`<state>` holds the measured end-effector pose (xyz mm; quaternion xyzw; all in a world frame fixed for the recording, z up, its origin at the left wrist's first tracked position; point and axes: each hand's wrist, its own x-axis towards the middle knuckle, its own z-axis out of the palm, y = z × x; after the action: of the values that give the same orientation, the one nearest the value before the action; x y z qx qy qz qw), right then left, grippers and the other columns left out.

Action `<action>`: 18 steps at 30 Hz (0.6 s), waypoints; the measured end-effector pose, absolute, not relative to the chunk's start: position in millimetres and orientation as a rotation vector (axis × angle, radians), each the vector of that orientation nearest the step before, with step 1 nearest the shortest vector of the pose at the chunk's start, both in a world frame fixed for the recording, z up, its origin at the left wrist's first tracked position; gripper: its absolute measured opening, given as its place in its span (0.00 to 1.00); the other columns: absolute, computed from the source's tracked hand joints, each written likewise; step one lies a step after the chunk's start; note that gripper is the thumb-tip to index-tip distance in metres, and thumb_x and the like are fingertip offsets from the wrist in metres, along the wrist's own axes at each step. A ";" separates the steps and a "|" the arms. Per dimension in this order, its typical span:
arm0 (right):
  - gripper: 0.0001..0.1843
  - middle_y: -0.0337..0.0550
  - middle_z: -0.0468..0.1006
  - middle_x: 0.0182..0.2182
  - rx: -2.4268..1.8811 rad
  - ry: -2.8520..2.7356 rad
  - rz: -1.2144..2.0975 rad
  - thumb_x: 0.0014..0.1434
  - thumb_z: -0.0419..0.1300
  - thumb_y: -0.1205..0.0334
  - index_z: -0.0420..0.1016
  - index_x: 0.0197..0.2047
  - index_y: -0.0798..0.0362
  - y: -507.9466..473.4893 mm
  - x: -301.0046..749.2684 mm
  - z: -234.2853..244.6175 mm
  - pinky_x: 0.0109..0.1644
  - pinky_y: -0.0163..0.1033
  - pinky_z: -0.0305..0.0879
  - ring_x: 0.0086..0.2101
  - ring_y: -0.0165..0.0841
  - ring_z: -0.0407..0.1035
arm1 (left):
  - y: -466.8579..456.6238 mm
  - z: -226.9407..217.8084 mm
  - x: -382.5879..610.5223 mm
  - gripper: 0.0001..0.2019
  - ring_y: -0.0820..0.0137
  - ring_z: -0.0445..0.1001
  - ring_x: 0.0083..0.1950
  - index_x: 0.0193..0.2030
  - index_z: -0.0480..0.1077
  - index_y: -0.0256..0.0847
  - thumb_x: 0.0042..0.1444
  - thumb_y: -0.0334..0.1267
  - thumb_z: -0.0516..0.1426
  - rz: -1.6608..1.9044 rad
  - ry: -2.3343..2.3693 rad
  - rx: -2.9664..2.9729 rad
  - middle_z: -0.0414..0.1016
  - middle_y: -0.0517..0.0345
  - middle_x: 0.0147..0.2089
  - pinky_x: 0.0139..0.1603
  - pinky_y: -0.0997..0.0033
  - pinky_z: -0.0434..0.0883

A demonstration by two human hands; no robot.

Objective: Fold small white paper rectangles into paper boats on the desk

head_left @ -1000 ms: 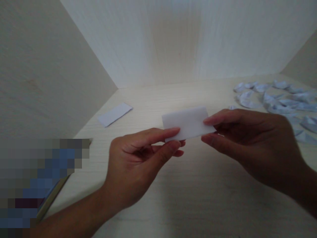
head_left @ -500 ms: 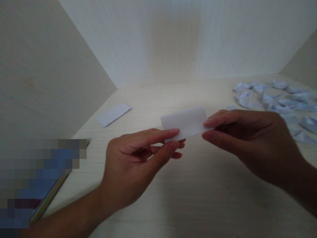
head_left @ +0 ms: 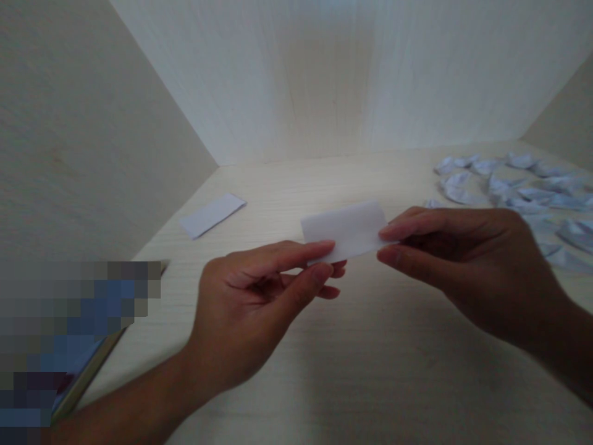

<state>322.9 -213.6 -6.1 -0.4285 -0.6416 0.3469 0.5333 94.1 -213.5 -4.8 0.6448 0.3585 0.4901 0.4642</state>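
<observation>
White paper [head_left: 345, 225], pinched between both hands [head_left: 254, 303] [head_left: 482, 266]

Pale, wood-grained table [head_left: 273, 185], viewed from my remote end. Far left: one white strip [head_left: 213, 216], lying flat at a slant. Far right: I see many creased white papers [head_left: 532, 196], crowded, some touching, some partly hidden from me. Lower left: a pixelated object [head_left: 92, 334]; I can't identify it or confirm it rests there.
</observation>
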 end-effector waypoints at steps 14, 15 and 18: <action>0.06 0.36 0.87 0.33 -1.057 -1.541 0.791 0.54 0.76 0.59 0.87 0.37 0.43 -211.2 325.9 -8.3 0.33 0.31 0.76 0.31 0.29 0.79 | -213.0 -5.4 97.9 0.11 0.66 0.87 0.37 0.42 0.84 0.43 0.58 0.23 0.66 1.275 0.938 1.592 0.87 0.61 0.37 0.37 0.72 0.87; 0.06 0.36 0.87 0.33 -1.057 -1.540 0.792 0.54 0.76 0.60 0.87 0.37 0.43 -211.1 326.2 -8.4 0.34 0.31 0.76 0.31 0.29 0.79 | -213.1 -5.5 97.7 0.11 0.66 0.87 0.37 0.42 0.84 0.43 0.58 0.24 0.66 1.271 0.940 1.589 0.87 0.61 0.37 0.37 0.73 0.87; 0.06 0.37 0.87 0.33 -1.059 -1.554 0.781 0.54 0.76 0.60 0.87 0.37 0.44 -211.2 326.9 -8.6 0.33 0.31 0.76 0.31 0.29 0.79 | -212.3 -5.4 97.1 0.10 0.66 0.87 0.37 0.42 0.84 0.43 0.58 0.25 0.66 1.247 0.946 1.594 0.87 0.62 0.37 0.37 0.73 0.87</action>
<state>326.9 -211.2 -8.6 -0.4428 -0.6496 0.3264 0.5248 97.1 -212.3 -5.4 0.6412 0.3805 0.5016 0.4387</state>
